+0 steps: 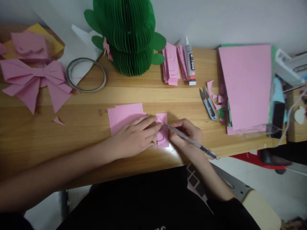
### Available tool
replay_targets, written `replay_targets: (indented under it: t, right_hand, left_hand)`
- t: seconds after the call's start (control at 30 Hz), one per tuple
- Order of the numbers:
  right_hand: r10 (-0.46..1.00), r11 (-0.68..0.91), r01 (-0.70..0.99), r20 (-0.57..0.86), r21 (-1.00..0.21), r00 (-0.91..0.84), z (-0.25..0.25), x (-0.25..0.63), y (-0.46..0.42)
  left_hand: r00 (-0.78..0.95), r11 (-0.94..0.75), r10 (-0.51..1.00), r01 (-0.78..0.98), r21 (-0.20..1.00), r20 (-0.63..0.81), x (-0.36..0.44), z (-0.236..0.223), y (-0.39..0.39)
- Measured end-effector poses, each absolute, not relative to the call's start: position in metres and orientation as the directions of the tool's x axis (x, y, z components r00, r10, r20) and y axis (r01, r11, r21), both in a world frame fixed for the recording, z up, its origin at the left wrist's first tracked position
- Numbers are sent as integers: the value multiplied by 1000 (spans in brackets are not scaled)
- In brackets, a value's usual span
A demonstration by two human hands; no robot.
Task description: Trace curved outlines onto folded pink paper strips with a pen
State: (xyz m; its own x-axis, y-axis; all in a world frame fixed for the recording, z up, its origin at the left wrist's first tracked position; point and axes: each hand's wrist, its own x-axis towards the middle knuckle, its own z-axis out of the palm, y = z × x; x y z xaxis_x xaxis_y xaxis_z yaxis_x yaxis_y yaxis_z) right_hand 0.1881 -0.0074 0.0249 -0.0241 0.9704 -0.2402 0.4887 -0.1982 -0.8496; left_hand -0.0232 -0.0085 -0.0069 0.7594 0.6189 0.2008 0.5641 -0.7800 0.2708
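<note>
Near the front edge of the worktop (144, 92), right hand (192, 131) grasps pen (192, 141), apparently marking pink paper (163, 140); next stroke needs flat left hand (135, 137) steady.

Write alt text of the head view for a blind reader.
A right hand holds a slim pale pen to a pink paper strip with dark curved lines, the left hand resting at its left edge on a wooden table. Behind are a green honeycomb-paper decoration and a grey glue tube; a pink paper bow lies far left.
</note>
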Motion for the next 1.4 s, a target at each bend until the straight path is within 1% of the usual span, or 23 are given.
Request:
replay_targets:
  t: [0.2, 0.3, 0.43, 0.57, 0.73, 0.87, 0.97, 1.13, 1.27, 1.4]
  right_hand:
    - [971, -187, 491, -237, -851, -41, 26, 188, -10]
    - [968, -184, 501, -245, -846, -57, 25, 190, -12]
    - [969, -182, 493, -239, -851, -54, 26, 189, -12]
    - [965, -200, 468, -256, -861, -58, 28, 185, -12]
    - [957, -202, 483, -276, -852, -86, 29, 186, -12]
    - [961, -183, 481, -260, -857, -98, 27, 188, -13]
    - [965, -178, 478, -247, -860, -85, 26, 188, -14]
    - [971, -181, 473, -232, -862, -53, 25, 186, -14]
    - [975, -176, 465, -218, -868, -38, 24, 186, -13]
    - [977, -173, 465, -211, -868, -30, 22, 188, -13]
  left_hand:
    - [773, -789, 608, 562, 249, 181, -23, -6, -8]
    - [769, -776, 619, 565, 281, 162, -23, -5, -8]
    - [754, -764, 632, 568, 306, 180, -23, -4, -8]
    - [754, -771, 629, 571, 281, 193, -24, -4, -8]
    - [759, -786, 614, 563, 254, 219, -24, -5, -7]
    - [757, -790, 610, 562, 245, 232, -23, -5, -8]
    - [760, -793, 606, 556, 249, 234, -24, -5, -7]
    - [773, -792, 606, 561, 241, 189, -24, -4, -7]
    - [779, -801, 595, 552, 234, 199, -24, -5, -7]
    - [772, -792, 604, 554, 256, 198, -25, -6, -7]
